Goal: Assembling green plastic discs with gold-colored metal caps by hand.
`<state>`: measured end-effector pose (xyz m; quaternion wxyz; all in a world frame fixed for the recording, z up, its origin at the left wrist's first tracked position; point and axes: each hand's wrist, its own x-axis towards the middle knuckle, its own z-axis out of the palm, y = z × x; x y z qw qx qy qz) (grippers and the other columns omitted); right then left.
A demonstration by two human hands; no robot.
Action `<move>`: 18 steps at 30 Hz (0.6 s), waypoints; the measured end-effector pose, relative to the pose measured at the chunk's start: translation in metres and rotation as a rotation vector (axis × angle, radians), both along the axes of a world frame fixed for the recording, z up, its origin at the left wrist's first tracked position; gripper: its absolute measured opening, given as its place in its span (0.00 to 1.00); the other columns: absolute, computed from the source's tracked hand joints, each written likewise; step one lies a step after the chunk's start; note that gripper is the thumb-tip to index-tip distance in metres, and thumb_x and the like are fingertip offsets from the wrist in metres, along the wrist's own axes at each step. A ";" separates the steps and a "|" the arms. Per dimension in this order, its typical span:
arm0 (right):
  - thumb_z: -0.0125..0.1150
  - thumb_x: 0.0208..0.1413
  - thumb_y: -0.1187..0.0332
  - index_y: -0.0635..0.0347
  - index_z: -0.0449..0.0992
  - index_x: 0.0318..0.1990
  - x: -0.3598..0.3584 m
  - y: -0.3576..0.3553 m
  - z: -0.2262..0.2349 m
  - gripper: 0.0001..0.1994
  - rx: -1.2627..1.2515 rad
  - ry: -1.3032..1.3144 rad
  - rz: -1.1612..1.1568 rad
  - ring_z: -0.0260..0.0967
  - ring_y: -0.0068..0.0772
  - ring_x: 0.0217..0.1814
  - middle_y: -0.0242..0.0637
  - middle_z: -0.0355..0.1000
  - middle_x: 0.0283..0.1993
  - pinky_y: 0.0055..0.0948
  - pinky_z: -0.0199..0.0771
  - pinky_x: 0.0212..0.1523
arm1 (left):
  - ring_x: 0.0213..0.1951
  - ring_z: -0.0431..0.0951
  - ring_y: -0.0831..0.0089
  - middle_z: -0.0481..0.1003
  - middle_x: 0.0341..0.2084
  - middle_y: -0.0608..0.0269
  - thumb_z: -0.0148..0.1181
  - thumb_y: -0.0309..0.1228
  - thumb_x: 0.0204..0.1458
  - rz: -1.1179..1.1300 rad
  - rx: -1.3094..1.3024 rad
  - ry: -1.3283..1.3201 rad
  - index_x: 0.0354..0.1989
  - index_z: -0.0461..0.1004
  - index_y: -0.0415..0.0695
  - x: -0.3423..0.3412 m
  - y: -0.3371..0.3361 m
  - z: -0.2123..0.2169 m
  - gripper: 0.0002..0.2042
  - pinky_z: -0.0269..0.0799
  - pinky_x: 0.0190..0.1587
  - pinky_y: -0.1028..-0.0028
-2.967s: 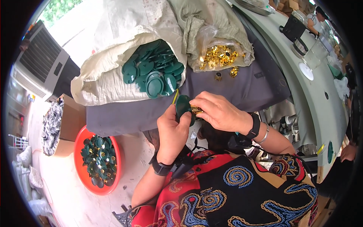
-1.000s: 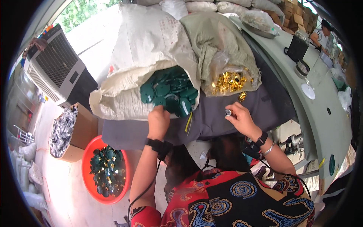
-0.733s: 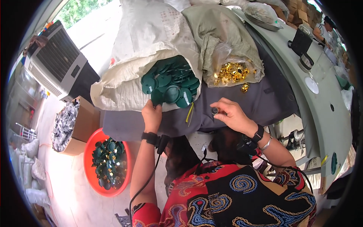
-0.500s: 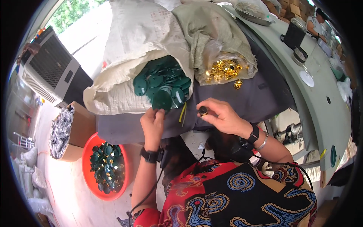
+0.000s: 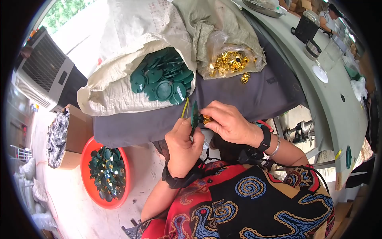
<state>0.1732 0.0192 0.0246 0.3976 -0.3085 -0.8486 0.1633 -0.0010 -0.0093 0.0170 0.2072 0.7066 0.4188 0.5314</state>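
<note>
My left hand (image 5: 184, 148) pinches a dark green plastic disc (image 5: 194, 112), held on edge above the near side of the dark cloth. From the right, my right hand (image 5: 232, 123) grips a small gold-and-black knob-like part (image 5: 206, 119) against the disc's face. Fingers hide how far the two fit together. Behind them, more green discs (image 5: 161, 75) spill toward the mouth of a white woven sack (image 5: 101, 95). Gold parts (image 5: 230, 63) lie in a clear bag inside a grey-green sack (image 5: 199, 28), with one gold piece (image 5: 245, 77) loose on the cloth.
At lower left, an orange-red basin (image 5: 84, 169) holds green discs with gold parts. Beside it stand a carton (image 5: 77, 135) of silvery pieces and an air cooler (image 5: 47, 67). A grey-green table (image 5: 330, 99) curves along the right. Another person (image 5: 330, 20) sits far back.
My left hand has carried the disc from the sack's mouth rightward and turned it on edge. The gold-and-black part in my right hand now meets it. The view has shifted slightly.
</note>
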 end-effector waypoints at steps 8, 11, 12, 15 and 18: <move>0.64 0.45 0.74 0.64 0.66 0.37 0.004 -0.004 0.012 0.14 -0.011 -0.111 0.047 0.68 0.48 0.33 0.41 0.67 0.32 0.40 0.69 0.31 | 0.16 0.69 0.59 0.67 0.17 0.54 0.54 0.16 0.39 -0.068 0.049 0.067 0.28 0.71 0.35 -0.005 -0.002 -0.002 0.06 0.62 0.19 0.68; 0.64 0.43 0.75 0.64 0.66 0.36 -0.001 -0.003 0.015 0.14 0.113 -0.206 0.060 0.68 0.49 0.32 0.42 0.67 0.31 0.40 0.68 0.30 | 0.16 0.68 0.57 0.65 0.16 0.53 0.54 0.16 0.38 -0.031 0.033 0.079 0.24 0.67 0.35 -0.005 -0.004 -0.003 0.04 0.61 0.19 0.67; 0.64 0.41 0.76 0.65 0.67 0.37 -0.003 -0.003 0.016 0.15 0.142 -0.216 0.061 0.67 0.51 0.30 0.43 0.66 0.30 0.41 0.67 0.28 | 0.16 0.67 0.57 0.65 0.16 0.53 0.54 0.16 0.38 -0.021 0.015 0.026 0.23 0.66 0.35 -0.003 -0.004 -0.002 0.04 0.60 0.19 0.67; 0.63 0.45 0.76 0.65 0.68 0.35 -0.003 0.003 0.013 0.11 0.069 -0.204 0.077 0.70 0.42 0.28 0.41 0.68 0.29 0.36 0.68 0.26 | 0.16 0.67 0.56 0.65 0.16 0.53 0.54 0.16 0.37 -0.017 -0.015 -0.020 0.23 0.66 0.36 -0.004 -0.005 -0.004 0.05 0.60 0.18 0.66; 0.60 0.50 0.75 0.67 0.68 0.34 -0.006 0.006 0.014 0.07 -0.560 0.001 0.182 0.71 0.29 0.25 0.36 0.70 0.28 0.28 0.70 0.24 | 0.16 0.68 0.56 0.65 0.17 0.54 0.55 0.16 0.36 -0.032 0.027 0.045 0.25 0.68 0.36 -0.011 -0.008 -0.005 0.06 0.61 0.19 0.65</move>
